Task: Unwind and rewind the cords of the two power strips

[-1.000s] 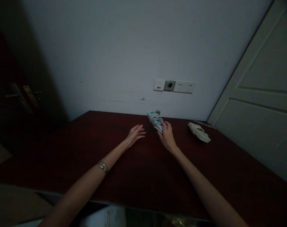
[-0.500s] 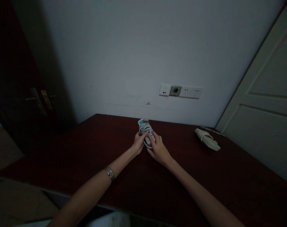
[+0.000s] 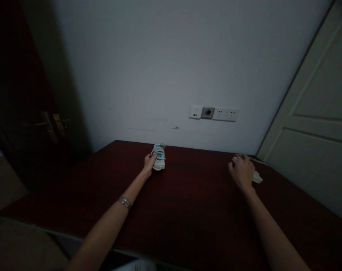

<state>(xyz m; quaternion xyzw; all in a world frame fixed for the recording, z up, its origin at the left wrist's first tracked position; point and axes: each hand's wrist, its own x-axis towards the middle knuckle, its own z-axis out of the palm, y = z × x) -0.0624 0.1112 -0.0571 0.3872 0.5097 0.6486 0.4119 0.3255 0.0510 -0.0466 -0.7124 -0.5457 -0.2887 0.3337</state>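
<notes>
My left hand [image 3: 149,162] grips a white power strip [image 3: 159,157] with its cord wound round it and blue labels, at the far middle of a dark red table [image 3: 187,203]. My right hand [image 3: 241,171] lies over a second, cream-coloured power strip [image 3: 257,177] at the far right of the table. Its fingers curl over the strip and hide most of it.
A row of wall sockets [image 3: 214,113] sits on the white wall just above the table's far edge. A white panelled door [image 3: 314,124] stands to the right. A dark door with a brass handle [image 3: 50,126] is at the left.
The wrapped strip passed from my right hand to my left and slid leftward. My right hand let go of it and moved right onto the cream strip.
</notes>
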